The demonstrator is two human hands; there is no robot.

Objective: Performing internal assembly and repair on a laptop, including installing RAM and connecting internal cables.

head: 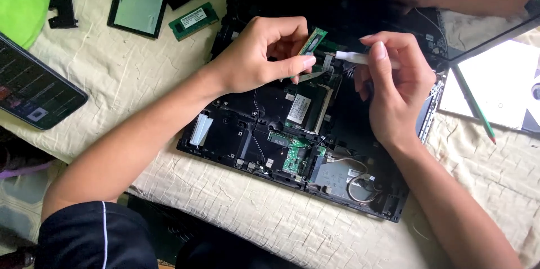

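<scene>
Above the opened laptop [292, 134], the left hand [256, 55] pinches a green memory stick [313, 41], its long axis tilted upward. The right hand [396, 86] grips a white eraser [354, 58] just right of the stick, its tip pointing at the stick's lower edge.

A dark phone screen [35, 92] with coloured rows is seen at the left edge, a white rectangular label [298, 108] on the board inside the opened laptop [225, 139], and a white label [193, 19] on the green module above.
</scene>
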